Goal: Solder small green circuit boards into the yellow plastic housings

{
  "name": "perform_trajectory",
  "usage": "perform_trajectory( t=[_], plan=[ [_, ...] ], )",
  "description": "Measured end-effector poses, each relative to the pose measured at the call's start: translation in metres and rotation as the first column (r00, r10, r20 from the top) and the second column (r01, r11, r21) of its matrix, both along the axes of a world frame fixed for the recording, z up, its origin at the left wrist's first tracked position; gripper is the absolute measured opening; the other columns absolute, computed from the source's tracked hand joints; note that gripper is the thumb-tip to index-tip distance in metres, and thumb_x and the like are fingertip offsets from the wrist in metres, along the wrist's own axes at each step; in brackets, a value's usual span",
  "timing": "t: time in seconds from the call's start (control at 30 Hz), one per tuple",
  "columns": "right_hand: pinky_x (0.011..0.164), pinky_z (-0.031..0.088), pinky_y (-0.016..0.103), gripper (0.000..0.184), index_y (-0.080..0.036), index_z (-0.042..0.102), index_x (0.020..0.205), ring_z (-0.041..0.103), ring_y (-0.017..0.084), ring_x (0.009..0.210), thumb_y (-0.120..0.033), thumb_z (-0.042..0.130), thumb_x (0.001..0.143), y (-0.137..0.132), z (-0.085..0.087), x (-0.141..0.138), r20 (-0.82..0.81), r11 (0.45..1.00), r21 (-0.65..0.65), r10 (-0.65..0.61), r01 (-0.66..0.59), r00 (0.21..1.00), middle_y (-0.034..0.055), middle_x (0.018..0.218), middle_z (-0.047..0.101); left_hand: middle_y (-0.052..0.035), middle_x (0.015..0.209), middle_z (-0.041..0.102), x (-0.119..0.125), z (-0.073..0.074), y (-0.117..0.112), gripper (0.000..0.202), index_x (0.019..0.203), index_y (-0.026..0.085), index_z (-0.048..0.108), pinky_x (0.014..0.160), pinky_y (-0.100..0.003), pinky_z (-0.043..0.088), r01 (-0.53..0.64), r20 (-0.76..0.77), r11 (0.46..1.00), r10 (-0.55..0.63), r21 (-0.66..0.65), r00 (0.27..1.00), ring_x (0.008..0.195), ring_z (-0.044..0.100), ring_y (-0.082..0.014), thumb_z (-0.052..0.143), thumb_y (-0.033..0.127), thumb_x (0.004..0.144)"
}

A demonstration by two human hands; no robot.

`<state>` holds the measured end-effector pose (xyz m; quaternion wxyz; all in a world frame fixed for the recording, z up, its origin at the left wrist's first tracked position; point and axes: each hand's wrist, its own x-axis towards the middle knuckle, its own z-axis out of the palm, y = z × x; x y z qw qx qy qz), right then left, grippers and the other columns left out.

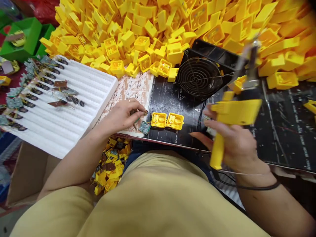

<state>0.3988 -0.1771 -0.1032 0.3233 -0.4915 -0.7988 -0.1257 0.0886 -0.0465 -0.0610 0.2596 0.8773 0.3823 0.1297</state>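
Note:
My left hand (125, 113) rests at the edge of the black board, thumb and forefinger pinched on a small dark part (145, 112) that I cannot make out clearly. Just below its fingertips lies a small green circuit board (144, 127), with thin wires running toward an opened yellow plastic case (159, 120). The case's other half (175, 121) lies beside it, inside facing up. In my right hand (237, 141) is a yellow hot glue gun (238, 110) with a black collar and a metal nozzle, raised above the board and blurred by motion.
Yellow plastic cases (148, 29) are heaped across the back. A black fan (199, 74) stands before them. At left, a white foam tray (81, 112) holds wired circuit boards and small round parts; green bins (22, 39) stand behind it. More yellow pieces (111, 168) lie below the table edge.

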Motion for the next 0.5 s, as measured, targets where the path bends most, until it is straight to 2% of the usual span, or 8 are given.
perform_trajectory(
  t=[0.1, 0.2, 0.27, 0.37, 0.43, 0.5],
  plan=[
    [0.096, 0.056, 0.044, 0.037, -0.020, 0.055, 0.123, 0.070, 0.023, 0.096, -0.031, 0.070, 0.091, 0.020, 0.000, -0.027, 0.038, 0.981, -0.073, 0.185, -0.182, 0.982, 0.0076, 0.102, 0.071, -0.0072, 0.097, 0.074, 0.011, 0.003, -0.003, 0.021, 0.084, 0.017, 0.073, 0.088, -0.034, 0.052, 0.083, -0.012, 0.992, -0.082, 0.094, 0.997, 0.091, 0.069, -0.0190, 0.058, 0.030, 0.091],
    [0.089, 0.058, 0.041, 0.031, -0.016, 0.054, 0.122, 0.069, 0.021, 0.084, -0.025, 0.064, 0.094, 0.036, -0.003, -0.043, 0.033, 0.974, -0.051, 0.224, -0.222, 0.974, 0.0071, 0.093, 0.071, -0.0049, 0.097, 0.075, 0.018, 0.007, -0.002, 0.015, 0.089, 0.020, 0.075, 0.096, -0.037, 0.048, 0.121, -0.047, 0.983, -0.116, 0.139, 0.992, 0.101, 0.066, -0.0205, 0.062, 0.028, 0.090],
    [0.091, 0.057, 0.041, 0.033, -0.014, 0.054, 0.122, 0.069, 0.020, 0.084, -0.023, 0.066, 0.093, 0.039, -0.004, -0.049, 0.017, 0.976, -0.037, 0.214, -0.213, 0.977, 0.0081, 0.094, 0.072, -0.0038, 0.097, 0.076, 0.024, 0.008, -0.001, 0.015, 0.095, 0.022, 0.076, 0.102, -0.040, 0.044, 0.140, -0.084, 0.981, -0.130, 0.132, 0.988, 0.102, 0.065, -0.0207, 0.064, 0.027, 0.089],
    [0.092, 0.055, 0.033, 0.035, -0.016, 0.058, 0.120, 0.069, 0.016, 0.079, -0.025, 0.073, 0.089, 0.030, 0.003, -0.047, -0.056, 0.986, 0.009, 0.164, -0.164, 0.985, 0.0038, 0.092, 0.073, -0.0018, 0.090, 0.076, 0.035, 0.008, -0.001, 0.014, 0.092, 0.023, 0.076, 0.108, -0.045, 0.036, 0.189, -0.151, 0.974, -0.169, 0.127, 0.974, 0.096, 0.064, -0.0201, 0.063, 0.023, 0.088],
    [0.077, 0.054, 0.023, 0.026, -0.021, 0.063, 0.113, 0.065, 0.011, 0.065, -0.024, 0.073, 0.089, 0.015, 0.013, -0.037, -0.119, 0.990, 0.037, 0.139, -0.135, 0.983, -0.0035, 0.076, 0.070, -0.0014, 0.085, 0.076, 0.043, 0.005, -0.003, 0.015, 0.086, 0.022, 0.076, 0.109, -0.046, 0.033, 0.220, -0.198, 0.967, -0.191, 0.131, 0.961, 0.093, 0.063, -0.0205, 0.061, 0.022, 0.087],
    [0.065, 0.051, 0.020, 0.017, -0.024, 0.067, 0.109, 0.062, 0.010, 0.056, -0.030, 0.069, 0.093, -0.007, 0.027, -0.021, -0.158, 0.994, -0.026, 0.105, -0.111, 0.982, -0.0059, 0.065, 0.064, -0.0021, 0.080, 0.075, 0.050, 0.002, -0.004, 0.016, 0.083, 0.021, 0.076, 0.107, -0.046, 0.033, 0.240, -0.242, 0.962, -0.205, 0.127, 0.948, 0.089, 0.063, -0.0208, 0.060, 0.024, 0.087]
  ],
)
